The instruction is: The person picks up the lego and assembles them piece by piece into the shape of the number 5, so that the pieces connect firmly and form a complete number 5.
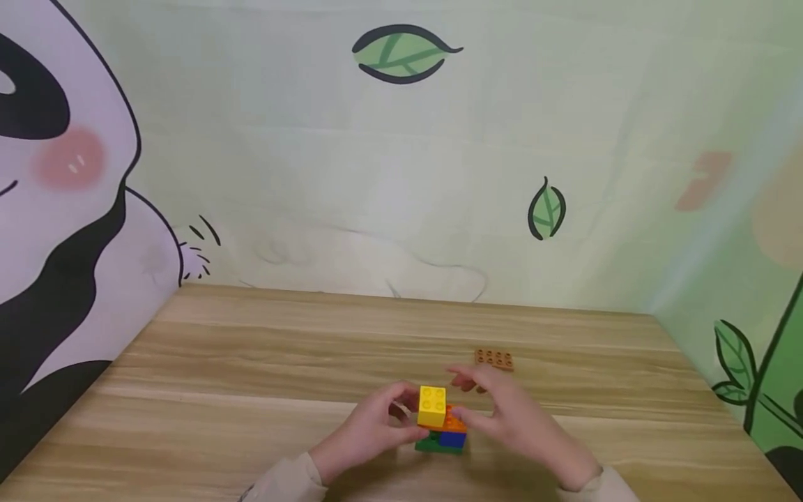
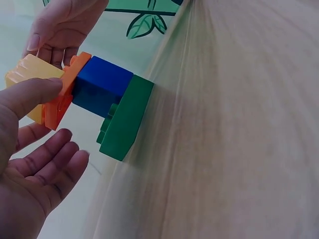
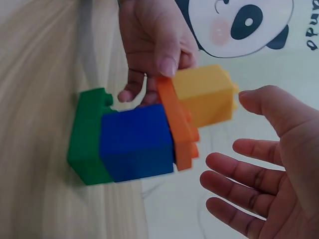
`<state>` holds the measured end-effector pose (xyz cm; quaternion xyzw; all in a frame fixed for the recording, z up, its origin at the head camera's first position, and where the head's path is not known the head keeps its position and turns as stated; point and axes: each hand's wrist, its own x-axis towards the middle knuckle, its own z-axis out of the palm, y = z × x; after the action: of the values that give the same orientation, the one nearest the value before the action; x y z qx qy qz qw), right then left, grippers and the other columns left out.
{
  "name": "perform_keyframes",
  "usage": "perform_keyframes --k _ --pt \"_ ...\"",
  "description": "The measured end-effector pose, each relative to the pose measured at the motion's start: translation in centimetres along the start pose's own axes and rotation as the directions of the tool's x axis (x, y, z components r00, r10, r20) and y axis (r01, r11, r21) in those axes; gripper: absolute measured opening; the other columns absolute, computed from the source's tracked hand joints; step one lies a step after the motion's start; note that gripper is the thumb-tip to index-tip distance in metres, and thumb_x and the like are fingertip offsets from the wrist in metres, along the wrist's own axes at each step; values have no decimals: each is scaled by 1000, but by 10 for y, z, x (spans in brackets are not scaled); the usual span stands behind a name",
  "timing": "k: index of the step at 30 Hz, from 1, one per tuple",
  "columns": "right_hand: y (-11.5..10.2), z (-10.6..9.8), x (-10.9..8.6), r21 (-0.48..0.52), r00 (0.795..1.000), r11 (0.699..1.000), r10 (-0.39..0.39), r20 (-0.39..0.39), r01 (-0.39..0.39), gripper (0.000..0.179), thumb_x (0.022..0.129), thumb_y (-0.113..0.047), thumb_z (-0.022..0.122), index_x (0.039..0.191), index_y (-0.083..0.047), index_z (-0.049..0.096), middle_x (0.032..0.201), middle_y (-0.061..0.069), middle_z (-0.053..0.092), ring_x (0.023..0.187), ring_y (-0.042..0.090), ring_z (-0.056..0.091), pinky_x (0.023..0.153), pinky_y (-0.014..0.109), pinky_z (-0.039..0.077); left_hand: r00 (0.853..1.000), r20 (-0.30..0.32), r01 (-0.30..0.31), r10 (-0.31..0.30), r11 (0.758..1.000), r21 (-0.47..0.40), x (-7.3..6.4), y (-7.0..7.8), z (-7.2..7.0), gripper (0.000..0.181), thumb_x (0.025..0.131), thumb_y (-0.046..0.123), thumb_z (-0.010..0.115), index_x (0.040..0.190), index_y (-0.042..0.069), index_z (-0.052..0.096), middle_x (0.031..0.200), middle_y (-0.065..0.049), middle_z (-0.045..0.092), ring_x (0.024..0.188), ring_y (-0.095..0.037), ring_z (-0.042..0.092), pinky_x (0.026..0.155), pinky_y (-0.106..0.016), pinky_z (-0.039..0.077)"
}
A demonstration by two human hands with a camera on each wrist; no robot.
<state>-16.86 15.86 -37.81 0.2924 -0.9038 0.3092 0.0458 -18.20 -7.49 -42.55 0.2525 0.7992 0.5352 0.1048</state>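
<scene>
The left hand (image 1: 375, 427) pinches the toy-brick stack (image 1: 440, 417) near its top, on the counter (image 1: 263, 348); the right hand (image 1: 511, 413) beside it has fingers apart. Probably light, stiff and slick, it seems best held by the blue brick (image 1: 453, 439).

Five toy bricks (image 1: 431, 408), two hands (image 1: 379, 424), one table (image 1: 251, 425).

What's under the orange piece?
Under the right end of the orange piece: the blue block, with the green block below. The left end overhangs green studs. Whatever the blue block covers, on the orange underside and green top, can't be seen.
</scene>
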Motion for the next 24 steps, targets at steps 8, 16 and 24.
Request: perform_keyframes --k 8,16,24 --pt "11 -14 1 18 1000 1000 -14 -24 15 47 86 -28 72 129 -15 57 110 -3 66 98 18 61 86 35 54 999 -43 -19 21 999 37 1 3 -1 48 82 25 76 122 6 57 114 -6 64 102 -19 59 85 -24 52" --pt "25 -22 2 -30 995 998 49 -88 -52 36 89 -21 69 122 -10 62 112 3 69 96 17 63 84 34 54 996 -76 -53 56 998 34 -1 8 -2 47 81 23 77 120 6 58 114 -9 63 102 -23 59 87 -28 52" --pt "46 -25 4 -71 981 988 124 -149 -136 34 87 -14 70 118 -2 64 108 11 69 93 24 63 78 37 55 991 -110 -73 75 997 18 -2 10 -2 51 80 23 77 124 10 57 118 -3 63 108 -27 58 90 -28 51"
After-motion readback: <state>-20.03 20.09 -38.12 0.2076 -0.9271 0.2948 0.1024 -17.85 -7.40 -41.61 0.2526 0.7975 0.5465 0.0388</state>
